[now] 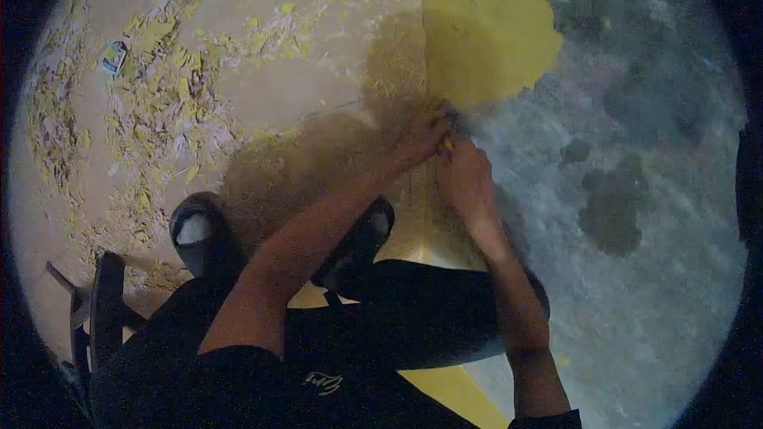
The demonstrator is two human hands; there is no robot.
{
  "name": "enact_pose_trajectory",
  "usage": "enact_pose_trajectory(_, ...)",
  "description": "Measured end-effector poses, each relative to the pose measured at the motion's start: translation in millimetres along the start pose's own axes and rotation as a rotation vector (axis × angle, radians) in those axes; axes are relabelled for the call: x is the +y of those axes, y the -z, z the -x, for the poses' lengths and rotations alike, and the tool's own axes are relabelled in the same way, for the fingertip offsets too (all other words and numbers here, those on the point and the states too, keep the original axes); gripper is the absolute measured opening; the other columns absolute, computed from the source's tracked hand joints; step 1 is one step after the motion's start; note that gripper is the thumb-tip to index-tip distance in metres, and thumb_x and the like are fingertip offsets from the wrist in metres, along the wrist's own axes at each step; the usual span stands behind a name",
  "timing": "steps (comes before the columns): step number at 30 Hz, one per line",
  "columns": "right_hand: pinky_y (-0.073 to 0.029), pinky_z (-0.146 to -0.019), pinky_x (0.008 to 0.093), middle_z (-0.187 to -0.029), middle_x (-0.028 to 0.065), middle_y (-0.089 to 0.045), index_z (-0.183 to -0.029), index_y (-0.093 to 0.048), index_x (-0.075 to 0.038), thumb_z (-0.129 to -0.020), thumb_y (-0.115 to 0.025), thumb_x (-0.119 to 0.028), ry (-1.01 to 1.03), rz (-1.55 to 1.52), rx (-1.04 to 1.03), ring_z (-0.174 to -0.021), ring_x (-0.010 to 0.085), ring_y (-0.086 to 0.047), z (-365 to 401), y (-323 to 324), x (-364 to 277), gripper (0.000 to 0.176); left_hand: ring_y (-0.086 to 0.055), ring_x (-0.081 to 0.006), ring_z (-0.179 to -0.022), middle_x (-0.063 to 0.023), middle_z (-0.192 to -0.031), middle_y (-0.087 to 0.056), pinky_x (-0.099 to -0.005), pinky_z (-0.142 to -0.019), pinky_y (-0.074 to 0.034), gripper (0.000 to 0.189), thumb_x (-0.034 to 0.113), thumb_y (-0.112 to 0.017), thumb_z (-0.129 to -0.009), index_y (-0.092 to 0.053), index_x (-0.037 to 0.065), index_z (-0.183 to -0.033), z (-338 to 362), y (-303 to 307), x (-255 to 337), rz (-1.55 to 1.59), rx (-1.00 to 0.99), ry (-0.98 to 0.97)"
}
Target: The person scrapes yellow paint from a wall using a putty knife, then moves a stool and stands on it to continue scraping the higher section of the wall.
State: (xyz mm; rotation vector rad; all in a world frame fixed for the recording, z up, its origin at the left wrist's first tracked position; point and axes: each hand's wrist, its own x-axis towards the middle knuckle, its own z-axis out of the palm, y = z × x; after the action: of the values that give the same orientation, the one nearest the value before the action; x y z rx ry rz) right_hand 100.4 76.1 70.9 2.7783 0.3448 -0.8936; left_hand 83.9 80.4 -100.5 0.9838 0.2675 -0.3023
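My left hand (427, 137) and my right hand (467, 179) meet close together at the seam where the tan surface joins the painted one. Both sets of fingers are closed around a small object (450, 145) with a yellow part; a dark bluish bit shows just above the fingers. Shadow and blur hide its kind. Just beyond my hands lies a patch of yellow paint (497, 40) with a ragged edge. To the right of it, the surface is bare, mottled grey (548, 183).
Yellow and whitish paint flakes (187, 83) litter the tan surface (294, 95) on the left. A small colourful packet-like item (114, 57) lies among them. My dark shoes (195, 226) are below. A dark stool-like frame (107, 302) stands at lower left.
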Motion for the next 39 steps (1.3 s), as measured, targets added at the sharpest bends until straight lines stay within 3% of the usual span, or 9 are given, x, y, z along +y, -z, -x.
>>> enact_pose_trajectory(2,-0.046,-0.079,0.0549,-0.093,0.0282,-0.063,-0.094,-0.061,0.002,-0.089,-0.049,-0.014,0.043,-0.010,-0.027,-0.090,0.0473,-0.059,10,12,-14,0.020,-0.059,-0.0236,-0.070,-0.0181,-0.075,-0.062,-0.0415,-0.068,-0.048,0.032,0.024,-0.048,-0.092,-0.061,-0.005,-0.088,19,4,29,-0.172,0.181,-0.156)
enact_pose_trajectory(5,-0.046,-0.078,0.0551,-0.092,0.0279,-0.063,-0.094,-0.061,0.002,-0.089,-0.051,-0.014,0.118,0.090,-0.029,-0.089,0.0472,-0.059,13,6,-4,0.020,-0.061,-0.0259,-0.071,-0.0201,-0.075,-0.063,-0.0422,-0.069,-0.048,0.032,0.024,-0.048,-0.092,-0.061,-0.004,-0.088,8,-10,3,0.000,0.136,-0.062)
enact_pose_trajectory(8,-0.047,-0.076,0.0546,-0.090,0.0267,-0.063,-0.094,-0.061,0.002,-0.088,-0.053,-0.016,-0.048,-0.053,0.025,-0.087,0.0468,-0.060,14,7,-1,0.021,-0.062,-0.0256,-0.073,-0.0206,-0.077,-0.063,-0.0424,-0.070,-0.048,0.030,0.023,-0.049,-0.091,-0.061,-0.005,-0.092,37,12,66,-0.237,0.085,-0.144)
enact_pose_trajectory(18,-0.048,-0.077,0.0532,-0.091,0.0268,-0.064,-0.099,-0.065,-0.002,-0.087,-0.054,-0.016,0.005,0.026,0.086,-0.090,0.0470,-0.060,15,-17,32,0.021,-0.064,-0.0256,-0.072,-0.0225,-0.080,-0.065,-0.0433,-0.070,-0.049,0.029,0.019,-0.054,-0.089,-0.061,-0.009,-0.091,9,-26,-10,0.142,0.032,0.082)
enact_pose_trajectory(23,-0.048,-0.079,0.0506,-0.095,0.0283,-0.063,-0.102,-0.064,-0.001,-0.086,-0.055,-0.015,0.048,-0.301,0.210,-0.092,0.0466,-0.059,20,4,23,0.023,-0.065,-0.0370,-0.079,-0.0254,-0.087,-0.065,-0.0484,-0.074,-0.049,0.028,0.019,-0.053,-0.088,-0.061,-0.008,-0.094,3,-35,15,-0.273,0.143,-0.039)
enact_pose_trajectory(27,-0.048,-0.079,0.0492,-0.097,0.0301,-0.061,-0.105,-0.063,0.001,-0.087,-0.054,-0.015,0.027,0.017,0.145,-0.094,0.0471,-0.059,8,-19,57,0.025,-0.064,-0.0408,-0.086,-0.0268,-0.089,-0.065,-0.0499,-0.078,-0.048,0.029,0.020,-0.054,-0.088,-0.062,-0.007,-0.093,-5,-35,5,-0.288,0.291,-0.117)
enact_pose_trajectory(29,-0.048,-0.078,0.0474,-0.097,0.0311,-0.060,-0.106,-0.062,0.003,-0.088,-0.054,-0.014,0.053,-0.232,0.095,-0.095,0.0466,-0.059,13,-2,31,0.026,-0.063,-0.0415,-0.089,-0.0271,-0.093,-0.064,-0.0493,-0.081,-0.048,0.030,0.022,-0.053,-0.087,-0.063,-0.006,-0.094,-3,-26,7,-0.181,0.071,0.084)
enact_pose_trajectory(33,-0.049,-0.076,0.0455,-0.094,0.0325,-0.060,-0.105,-0.063,0.003,-0.088,-0.055,-0.014,-0.022,-0.348,0.035,-0.095,0.0459,-0.060,14,-1,34,0.026,-0.062,-0.0427,-0.089,-0.0261,-0.091,-0.064,-0.0487,-0.082,-0.048,0.031,0.023,-0.053,-0.087,-0.063,-0.005,-0.096,4,-35,4,-0.047,0.085,0.142)
enact_pose_trajectory(39,-0.050,-0.074,0.0433,-0.089,0.0291,-0.063,-0.106,-0.063,0.003,-0.089,-0.053,-0.011,0.088,-0.319,0.135,-0.090,0.0448,-0.062,5,-17,37,0.025,-0.062,-0.0425,-0.088,-0.0268,-0.092,-0.062,-0.0499,-0.080,-0.048,0.028,0.021,-0.057,-0.085,-0.063,-0.005,-0.095,-14,-28,-20,-0.427,0.285,-0.292)
